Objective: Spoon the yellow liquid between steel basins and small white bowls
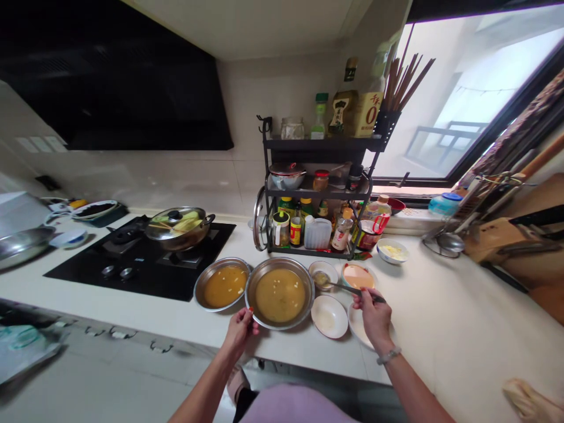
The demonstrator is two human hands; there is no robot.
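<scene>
Scooping from the dish [331,268], bowl [282,262] steadied

Pinched the bowl rim at seven o'clock with the left hand [240,329], fingers closed on the steel. Gripped the spoon [348,288] handle in the right hand [373,308], fingers wrapped shut, tip resting in the dish just off the bowl at two o'clock. Seemingly called for a level spoon and a small load; wanted a firm left hold against sliding, and a path clear of the plate [329,317] at four o'clock of the bowl.

Head camera — looking down, counter [440,329] near
</scene>
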